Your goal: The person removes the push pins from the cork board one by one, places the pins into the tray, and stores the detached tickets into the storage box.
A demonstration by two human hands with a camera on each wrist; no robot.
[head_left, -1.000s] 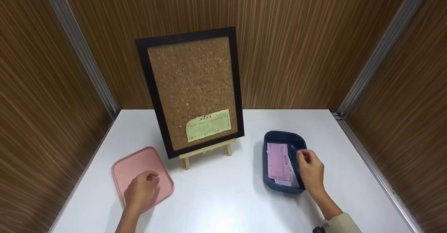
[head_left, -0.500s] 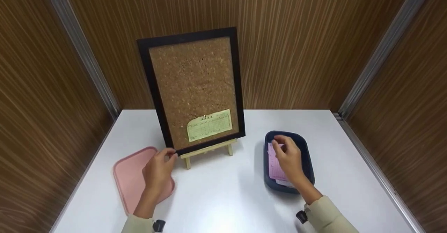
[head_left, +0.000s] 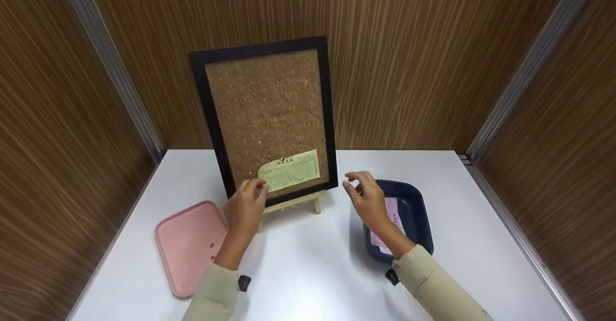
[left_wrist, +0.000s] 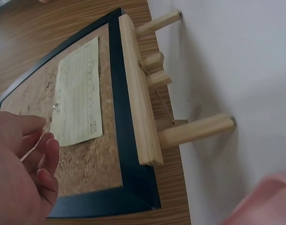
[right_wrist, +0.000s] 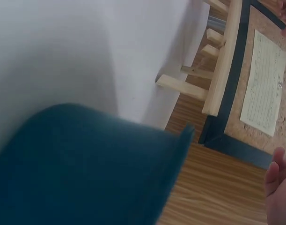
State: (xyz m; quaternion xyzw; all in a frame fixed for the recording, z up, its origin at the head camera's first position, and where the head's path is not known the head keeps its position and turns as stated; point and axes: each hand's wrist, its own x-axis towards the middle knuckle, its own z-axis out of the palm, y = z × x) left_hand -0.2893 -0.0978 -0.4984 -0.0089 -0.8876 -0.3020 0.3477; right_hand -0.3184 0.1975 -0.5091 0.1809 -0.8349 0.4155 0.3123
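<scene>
A yellow-green paper form [head_left: 294, 168] is fixed by a small pin [left_wrist: 55, 106] low on a black-framed corkboard [head_left: 269, 104]. My left hand [head_left: 245, 209] is just in front of the board, its loosely bent fingers near the form's lower left corner. In the left wrist view a thin pale line shows between those fingers; what it is cannot be made out. My right hand [head_left: 369, 201] hovers over the left edge of a navy tray [head_left: 417, 215], thumb and fingers apart with nothing between them. Pink paper slips [head_left: 392, 209] in that tray are partly hidden by my right arm.
A small wooden easel [left_wrist: 140, 93] carries the leaning corkboard. To its left, a pink tray [head_left: 185, 244] has a few small dark pieces [head_left: 211, 245] inside, partly hidden by my left arm. Wood-grain panels [head_left: 399, 70] enclose the white table [head_left: 308, 268].
My left hand has moved up and right from over the pink tray to the form's corner. My right hand has crossed leftward over the navy tray toward the board.
</scene>
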